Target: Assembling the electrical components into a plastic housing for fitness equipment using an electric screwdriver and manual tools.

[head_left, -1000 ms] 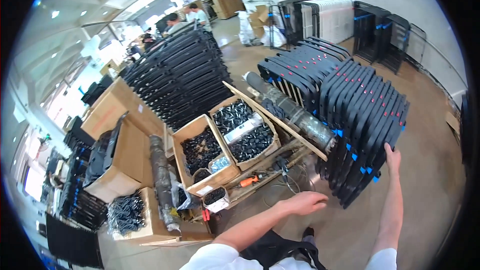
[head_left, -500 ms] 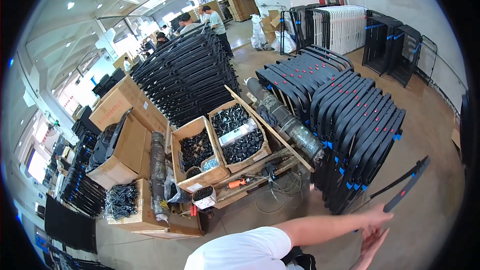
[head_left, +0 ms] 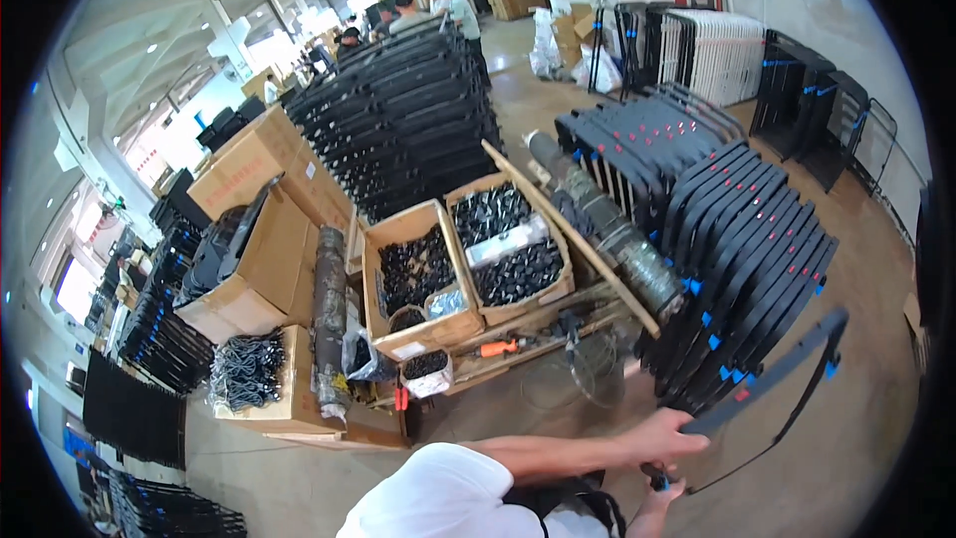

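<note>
A black curved frame [head_left: 792, 364] with blue pieces and a red mark juts out at the lower right, beside a stack of like frames [head_left: 747, 249]. My left hand [head_left: 669, 440] reaches across from the lower middle, its fingers closed around the near end of the frame's broad bar. Just below it, my right hand [head_left: 659, 506] is closed on a dark part of the same frame with a bit of blue showing. The frame's thin bar curves down and back toward that hand.
Two cartons of black parts [head_left: 423, 334] sit on a wooden bench, with an orange-handled power tool [head_left: 498, 348] and coiled hose before them. A wooden strip [head_left: 573, 239] and wrapped roll [head_left: 617, 239] lie beside the stack. People [head_left: 460, 15] stand far back.
Both hands have moved left and inward with the black frame, which has turned so its thin bar shows on the right. The view has shifted too.
</note>
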A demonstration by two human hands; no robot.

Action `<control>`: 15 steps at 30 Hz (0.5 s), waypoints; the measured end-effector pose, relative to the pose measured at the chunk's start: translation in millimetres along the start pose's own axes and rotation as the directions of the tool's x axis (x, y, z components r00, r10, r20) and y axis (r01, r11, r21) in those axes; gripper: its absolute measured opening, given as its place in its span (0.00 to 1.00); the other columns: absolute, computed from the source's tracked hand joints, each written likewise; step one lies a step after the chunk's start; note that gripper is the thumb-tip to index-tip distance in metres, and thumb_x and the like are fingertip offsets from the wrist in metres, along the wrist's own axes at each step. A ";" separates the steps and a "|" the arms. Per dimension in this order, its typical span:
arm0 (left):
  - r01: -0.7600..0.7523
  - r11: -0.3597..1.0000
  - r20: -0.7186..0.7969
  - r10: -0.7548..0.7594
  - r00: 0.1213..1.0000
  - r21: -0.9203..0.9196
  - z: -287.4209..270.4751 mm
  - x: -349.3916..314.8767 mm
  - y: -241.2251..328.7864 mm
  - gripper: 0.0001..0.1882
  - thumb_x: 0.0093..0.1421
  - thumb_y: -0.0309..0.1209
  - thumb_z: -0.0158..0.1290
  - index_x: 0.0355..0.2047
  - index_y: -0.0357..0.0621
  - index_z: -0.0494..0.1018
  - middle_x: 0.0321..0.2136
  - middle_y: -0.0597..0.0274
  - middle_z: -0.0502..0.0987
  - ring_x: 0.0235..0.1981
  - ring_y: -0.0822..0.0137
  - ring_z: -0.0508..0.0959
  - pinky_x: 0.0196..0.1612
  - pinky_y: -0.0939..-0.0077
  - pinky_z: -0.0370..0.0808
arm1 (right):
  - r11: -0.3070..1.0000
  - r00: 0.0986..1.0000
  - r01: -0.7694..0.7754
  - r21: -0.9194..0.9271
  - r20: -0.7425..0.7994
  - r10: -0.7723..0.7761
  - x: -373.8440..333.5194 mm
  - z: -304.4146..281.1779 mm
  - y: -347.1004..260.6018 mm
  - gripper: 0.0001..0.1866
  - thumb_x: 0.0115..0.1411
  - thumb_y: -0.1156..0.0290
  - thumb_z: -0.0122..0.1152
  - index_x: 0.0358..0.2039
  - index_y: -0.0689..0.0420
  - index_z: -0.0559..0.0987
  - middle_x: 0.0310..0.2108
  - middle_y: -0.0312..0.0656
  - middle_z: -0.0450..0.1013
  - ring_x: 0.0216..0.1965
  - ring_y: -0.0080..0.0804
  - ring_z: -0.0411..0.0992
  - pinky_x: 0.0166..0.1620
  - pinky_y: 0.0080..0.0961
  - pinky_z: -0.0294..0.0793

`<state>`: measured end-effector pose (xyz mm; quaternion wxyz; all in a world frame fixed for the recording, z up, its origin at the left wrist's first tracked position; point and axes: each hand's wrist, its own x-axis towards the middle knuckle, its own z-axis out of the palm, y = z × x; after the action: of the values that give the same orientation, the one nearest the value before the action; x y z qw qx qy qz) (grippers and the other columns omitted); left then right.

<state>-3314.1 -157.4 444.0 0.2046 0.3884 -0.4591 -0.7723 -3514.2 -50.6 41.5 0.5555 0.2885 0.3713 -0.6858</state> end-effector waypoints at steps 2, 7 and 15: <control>-0.025 1.000 -0.021 0.025 0.999 -0.005 -60.9 -45.4 -21.3 0.15 0.66 0.44 0.65 0.36 0.47 0.78 0.19 0.75 0.72 0.17 0.81 0.69 0.18 0.82 0.63 | 0.983 0.988 0.098 -0.156 0.133 -0.077 7.9 -7.1 -28.8 0.39 0.63 0.31 0.49 0.51 0.57 0.80 0.41 0.39 0.80 0.40 0.38 0.79 0.44 0.35 0.80; -0.281 0.943 -0.487 0.163 0.858 -0.179 -213.1 -230.6 -42.1 0.11 0.67 0.40 0.65 0.35 0.48 0.77 0.20 0.76 0.72 0.16 0.81 0.68 0.18 0.82 0.62 | 0.801 0.865 0.497 -0.335 0.266 -0.425 -86.4 108.6 -38.5 0.31 0.66 0.39 0.51 0.47 0.57 0.81 0.37 0.39 0.80 0.34 0.28 0.78 0.36 0.24 0.78; -0.331 0.935 -0.986 0.085 -0.142 0.128 -440.3 -453.3 -176.9 0.12 0.70 0.37 0.60 0.39 0.39 0.79 0.24 0.73 0.75 0.26 0.81 0.70 0.28 0.78 0.69 | 0.546 0.661 0.733 -0.405 0.611 -0.435 -191.5 346.5 -52.4 0.15 0.73 0.63 0.60 0.28 0.48 0.68 0.24 0.27 0.61 0.26 0.20 0.59 0.32 0.24 0.61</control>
<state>-2681.5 -7.2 355.3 0.6281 0.7321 -0.1448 -0.2204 -3518.0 -227.6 399.5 0.4155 -0.2210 0.5153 -0.7163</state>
